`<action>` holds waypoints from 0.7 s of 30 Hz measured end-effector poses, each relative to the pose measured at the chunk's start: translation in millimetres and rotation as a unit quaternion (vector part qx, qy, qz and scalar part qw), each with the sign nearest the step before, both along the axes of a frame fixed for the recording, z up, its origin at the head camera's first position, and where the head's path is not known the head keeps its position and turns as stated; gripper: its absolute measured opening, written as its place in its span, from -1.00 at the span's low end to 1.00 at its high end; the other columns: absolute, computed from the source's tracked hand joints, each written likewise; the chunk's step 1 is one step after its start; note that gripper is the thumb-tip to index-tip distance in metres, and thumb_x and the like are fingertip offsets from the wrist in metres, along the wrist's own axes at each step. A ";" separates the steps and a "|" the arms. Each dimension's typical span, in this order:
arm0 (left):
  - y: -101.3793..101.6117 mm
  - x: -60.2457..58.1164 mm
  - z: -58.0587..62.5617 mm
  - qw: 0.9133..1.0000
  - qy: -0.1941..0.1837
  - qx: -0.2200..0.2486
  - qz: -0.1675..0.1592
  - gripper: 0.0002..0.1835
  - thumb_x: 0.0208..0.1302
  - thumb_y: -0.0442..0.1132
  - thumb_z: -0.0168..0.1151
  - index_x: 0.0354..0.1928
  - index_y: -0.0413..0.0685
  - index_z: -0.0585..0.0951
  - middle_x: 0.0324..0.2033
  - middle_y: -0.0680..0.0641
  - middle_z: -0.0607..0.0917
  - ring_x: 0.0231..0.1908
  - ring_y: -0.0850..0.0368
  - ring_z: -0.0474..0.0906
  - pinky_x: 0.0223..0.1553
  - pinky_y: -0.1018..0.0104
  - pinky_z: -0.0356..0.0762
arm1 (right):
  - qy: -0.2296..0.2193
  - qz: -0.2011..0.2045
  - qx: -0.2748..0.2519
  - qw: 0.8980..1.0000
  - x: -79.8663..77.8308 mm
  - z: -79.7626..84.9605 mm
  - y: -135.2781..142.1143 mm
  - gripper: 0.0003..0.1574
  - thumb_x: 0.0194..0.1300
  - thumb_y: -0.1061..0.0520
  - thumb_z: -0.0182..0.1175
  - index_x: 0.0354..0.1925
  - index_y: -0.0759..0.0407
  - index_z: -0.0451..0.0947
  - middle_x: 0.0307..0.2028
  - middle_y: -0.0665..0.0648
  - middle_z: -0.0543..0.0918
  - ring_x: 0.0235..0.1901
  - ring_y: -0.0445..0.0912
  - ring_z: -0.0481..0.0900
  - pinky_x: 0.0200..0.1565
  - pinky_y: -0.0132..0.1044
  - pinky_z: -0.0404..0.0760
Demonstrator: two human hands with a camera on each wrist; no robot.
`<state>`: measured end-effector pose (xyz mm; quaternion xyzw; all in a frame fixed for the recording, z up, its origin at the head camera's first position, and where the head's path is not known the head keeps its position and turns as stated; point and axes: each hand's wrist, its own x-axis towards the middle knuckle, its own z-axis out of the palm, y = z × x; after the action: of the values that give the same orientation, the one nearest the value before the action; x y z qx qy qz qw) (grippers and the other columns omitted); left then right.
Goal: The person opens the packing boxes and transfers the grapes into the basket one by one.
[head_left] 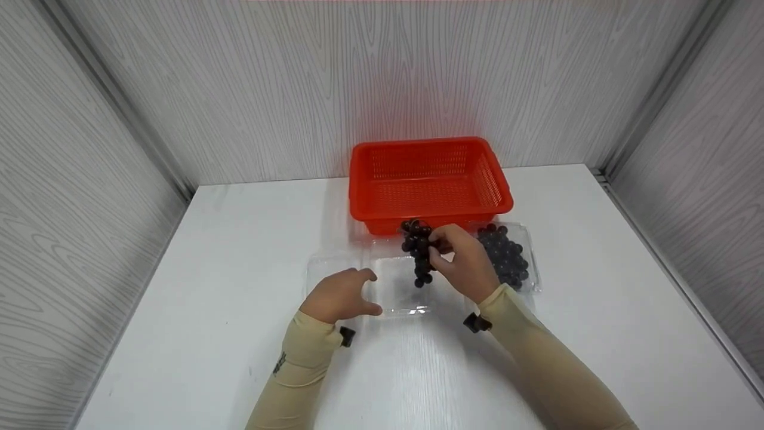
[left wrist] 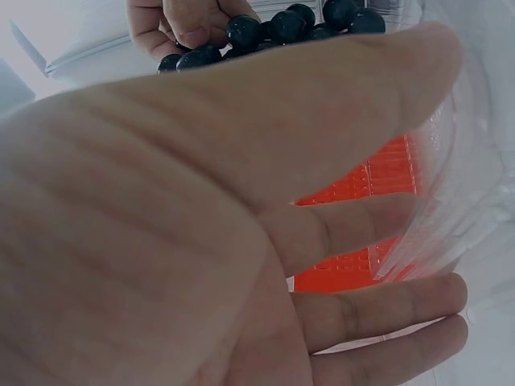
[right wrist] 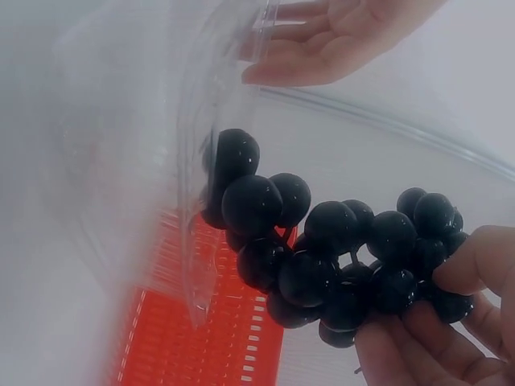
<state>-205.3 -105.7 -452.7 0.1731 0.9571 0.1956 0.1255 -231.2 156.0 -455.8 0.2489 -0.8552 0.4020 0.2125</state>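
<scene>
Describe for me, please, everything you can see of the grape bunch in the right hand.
The grape bunch is a longish cluster of round, glossy, near-black berries, with thin stem showing between some of them. The right hand pinches it from one side, holding it up by the clear container, on the near side of the red basket. Whether it touches the container cannot be told.

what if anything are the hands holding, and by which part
The right hand pinches a bunch of dark grapes by the side nearest it; the left hand grips nothing.
</scene>
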 end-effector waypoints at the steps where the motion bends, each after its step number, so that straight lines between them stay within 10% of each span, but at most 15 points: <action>1: -0.1 0.2 0.1 1.000 0.000 0.000 0.000 -0.33 0.16 -0.03 0.55 0.29 -0.09 0.59 0.15 -0.20 0.68 0.14 -0.11 0.61 0.20 -0.04 0.55 | 0.002 0.001 -0.002 1.000 0.1 0.1 0.1 -0.81 0.32 0.37 0.30 -0.10 0.26 0.59 -0.19 0.15 0.69 -0.22 -0.08 0.69 -0.07 -0.23 0.73; 21: -2.1 3.7 5.6 1.000 -0.006 -0.003 0.006 -0.33 0.17 -0.07 0.54 0.31 -0.10 0.58 0.25 -0.19 0.63 0.28 -0.14 0.53 0.31 -0.05 0.47 | 0.021 -0.007 0.000 1.000 -1.6 0.8 2.2 -0.82 0.32 0.37 0.31 -0.11 0.25 0.61 -0.20 0.14 0.70 -0.24 -0.11 0.69 -0.09 -0.26 0.73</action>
<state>-201.6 -107.8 -447.1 0.1655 0.9580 0.1943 0.1309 -232.9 158.1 -454.9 0.2515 -0.8523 0.3949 0.2331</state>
